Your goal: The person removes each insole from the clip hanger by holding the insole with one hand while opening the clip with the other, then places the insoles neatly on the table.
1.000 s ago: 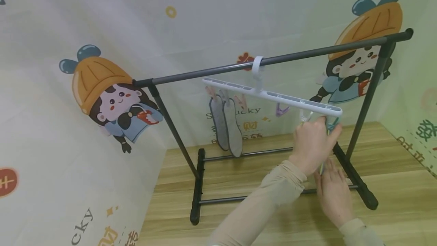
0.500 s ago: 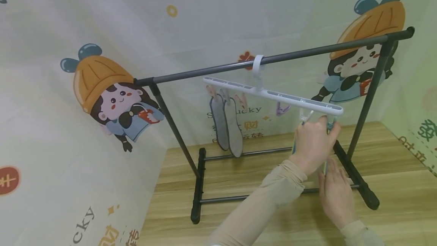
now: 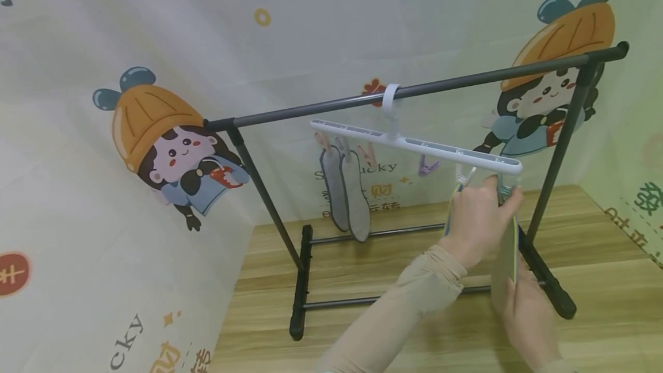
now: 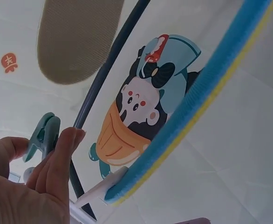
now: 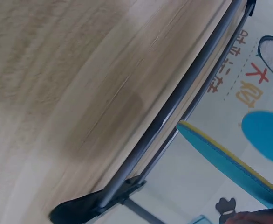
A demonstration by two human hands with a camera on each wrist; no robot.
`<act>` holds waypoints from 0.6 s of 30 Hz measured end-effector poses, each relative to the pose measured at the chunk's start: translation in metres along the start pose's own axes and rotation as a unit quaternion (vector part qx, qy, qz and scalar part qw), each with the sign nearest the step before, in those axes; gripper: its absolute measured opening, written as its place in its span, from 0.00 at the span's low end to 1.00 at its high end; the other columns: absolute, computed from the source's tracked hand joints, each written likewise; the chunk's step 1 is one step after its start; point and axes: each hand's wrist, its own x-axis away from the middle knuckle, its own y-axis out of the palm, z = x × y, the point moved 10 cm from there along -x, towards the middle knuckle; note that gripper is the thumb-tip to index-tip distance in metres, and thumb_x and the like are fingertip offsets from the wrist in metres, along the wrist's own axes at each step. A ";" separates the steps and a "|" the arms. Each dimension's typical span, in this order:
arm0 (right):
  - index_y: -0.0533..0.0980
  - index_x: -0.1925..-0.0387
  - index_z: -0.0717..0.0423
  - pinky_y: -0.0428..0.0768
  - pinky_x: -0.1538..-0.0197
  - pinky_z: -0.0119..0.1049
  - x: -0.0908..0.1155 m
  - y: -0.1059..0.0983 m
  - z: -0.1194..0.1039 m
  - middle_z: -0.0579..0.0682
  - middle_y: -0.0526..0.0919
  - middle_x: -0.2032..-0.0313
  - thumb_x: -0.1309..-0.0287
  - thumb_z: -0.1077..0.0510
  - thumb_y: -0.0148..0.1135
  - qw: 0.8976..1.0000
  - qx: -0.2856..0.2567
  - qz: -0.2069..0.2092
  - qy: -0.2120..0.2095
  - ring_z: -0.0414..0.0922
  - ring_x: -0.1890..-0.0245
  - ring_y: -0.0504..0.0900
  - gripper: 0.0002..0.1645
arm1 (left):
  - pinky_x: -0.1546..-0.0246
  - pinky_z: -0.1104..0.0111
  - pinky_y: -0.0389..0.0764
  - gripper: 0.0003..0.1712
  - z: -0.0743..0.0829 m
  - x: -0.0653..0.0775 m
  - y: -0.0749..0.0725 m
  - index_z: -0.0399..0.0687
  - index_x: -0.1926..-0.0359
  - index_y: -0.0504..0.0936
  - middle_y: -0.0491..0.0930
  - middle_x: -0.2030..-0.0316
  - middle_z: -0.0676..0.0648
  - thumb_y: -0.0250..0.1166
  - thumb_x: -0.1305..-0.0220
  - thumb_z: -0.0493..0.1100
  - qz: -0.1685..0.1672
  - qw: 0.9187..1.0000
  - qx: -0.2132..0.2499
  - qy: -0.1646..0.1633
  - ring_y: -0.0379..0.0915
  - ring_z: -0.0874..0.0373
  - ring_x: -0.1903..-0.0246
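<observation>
Under the right end of the white clip hanger (image 3: 461,155), my left hand (image 3: 473,220) pinches a green clothespin (image 4: 47,135) between thumb and fingers. My right hand (image 3: 530,312) holds the lower part of an insole (image 3: 506,258), thumb on its beige face; its edge is blue and yellow. In the left wrist view, that beige insole (image 4: 80,39) is apart from the clothespin. Another blue-and-yellow insole (image 4: 192,109) hangs from a white clothespin (image 4: 101,186) beside my left hand. In the right wrist view, the held insole (image 5: 229,163) shows its blue side, fingers (image 5: 257,217) at its edge.
The hanger hooks over the top bar of a black rack (image 3: 311,109) on a wooden table (image 3: 399,338). Two grey insoles (image 3: 355,197) hang at its left end. Pink (image 3: 367,154) and purple (image 3: 427,166) clothespins hang between. A printed backdrop (image 3: 311,27) stands behind.
My right hand has moved right and lower with the insole, whose beige face now shows beside my left hand. My left hand has stayed at the green clothespin.
</observation>
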 end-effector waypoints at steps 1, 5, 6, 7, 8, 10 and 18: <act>0.64 0.39 0.81 0.73 0.52 0.73 0.001 -0.002 0.003 0.81 0.74 0.48 0.27 0.66 0.44 1.000 -0.001 -0.002 0.009 0.79 0.51 0.74 0.23 | 0.86 0.81 0.58 0.17 0.000 0.000 0.000 0.54 0.77 0.72 0.61 0.89 0.60 0.61 0.32 0.53 -0.002 1.000 0.010 -0.001 0.56 0.70 0.88; 0.68 0.45 0.83 0.74 0.54 0.71 0.005 -0.011 0.012 0.82 0.74 0.49 0.27 0.65 0.43 0.999 0.006 -0.005 0.041 0.79 0.53 0.75 0.21 | 0.86 0.82 0.57 0.16 -0.001 0.002 -0.003 0.53 0.73 0.74 0.62 0.89 0.60 0.61 0.31 0.54 -0.003 1.000 0.025 0.004 0.55 0.70 0.88; 0.68 0.46 0.83 0.76 0.57 0.70 0.005 -0.012 0.015 0.82 0.75 0.51 0.26 0.65 0.43 0.999 0.006 -0.010 0.048 0.78 0.55 0.76 0.21 | 0.86 0.82 0.57 0.15 -0.001 0.002 -0.003 0.52 0.71 0.76 0.63 0.89 0.60 0.61 0.31 0.54 -0.004 1.000 0.028 0.006 0.55 0.71 0.88; 0.68 0.46 0.83 0.78 0.62 0.67 0.005 -0.014 0.018 0.81 0.77 0.54 0.26 0.64 0.42 0.998 0.007 -0.014 0.056 0.78 0.59 0.78 0.21 | 0.86 0.83 0.57 0.14 -0.001 0.002 -0.004 0.52 0.69 0.77 0.64 0.88 0.60 0.61 0.30 0.54 -0.005 0.999 0.033 0.007 0.55 0.71 0.88; 0.68 0.47 0.82 0.79 0.68 0.64 0.006 -0.017 0.022 0.81 0.78 0.57 0.26 0.64 0.42 0.998 0.008 -0.016 0.066 0.76 0.64 0.79 0.21 | 0.85 0.83 0.58 0.14 -0.002 0.003 -0.005 0.52 0.67 0.78 0.65 0.88 0.60 0.61 0.30 0.55 -0.005 0.999 0.035 0.009 0.55 0.71 0.88; 0.68 0.50 0.82 0.78 0.79 0.55 0.006 -0.021 0.030 0.81 0.78 0.65 0.25 0.63 0.40 0.996 0.009 -0.024 0.089 0.73 0.73 0.80 0.20 | 0.83 0.81 0.61 0.14 -0.002 0.005 -0.006 0.51 0.64 0.81 0.67 0.88 0.60 0.60 0.30 0.55 -0.008 0.999 0.036 0.011 0.56 0.71 0.88; 0.66 0.58 0.76 0.68 0.85 0.42 0.008 -0.041 0.072 0.74 0.76 0.78 0.22 0.56 0.34 0.979 0.027 -0.058 0.192 0.61 0.85 0.76 0.24 | 0.79 0.81 0.70 0.22 -0.008 0.022 -0.022 0.48 0.49 0.84 0.82 0.82 0.55 0.60 0.31 0.58 -0.007 0.999 0.036 0.002 0.63 0.71 0.88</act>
